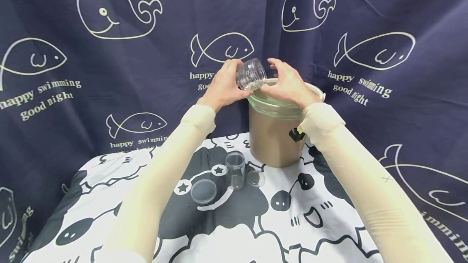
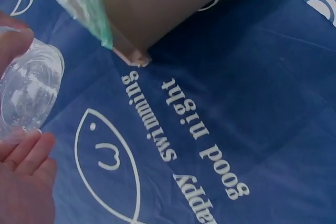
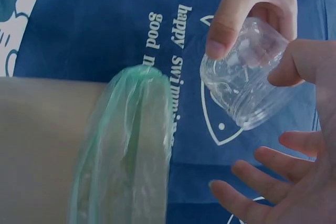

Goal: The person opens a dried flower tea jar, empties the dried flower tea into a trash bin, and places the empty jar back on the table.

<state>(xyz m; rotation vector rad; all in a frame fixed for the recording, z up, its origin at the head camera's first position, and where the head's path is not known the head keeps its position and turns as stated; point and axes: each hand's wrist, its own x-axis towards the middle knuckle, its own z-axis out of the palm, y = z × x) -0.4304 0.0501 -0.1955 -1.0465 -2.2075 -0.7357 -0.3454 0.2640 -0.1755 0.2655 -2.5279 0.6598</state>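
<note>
My left hand (image 1: 224,83) grips a clear plastic jar (image 1: 250,74), thumb on one side and fingers on the other. The jar is tilted on its side, its threaded mouth turned right and down, above the rim of a brown bin (image 1: 276,141) with a thin green liner bag (image 1: 272,106). At the mouth is my right hand (image 1: 289,82); in the right wrist view its fingers (image 3: 252,187) spread apart and its thumb overlaps the jar. Whether that thumb touches the jar I cannot tell. No contents can be made out in the jar.
On the sheep-print cloth (image 1: 226,246) stands a second clear jar (image 1: 235,171), upright. A dark round lid (image 1: 203,191) lies to its left and a clear round lid (image 1: 255,178) to its right. A navy curtain (image 1: 175,7) hangs behind the bin.
</note>
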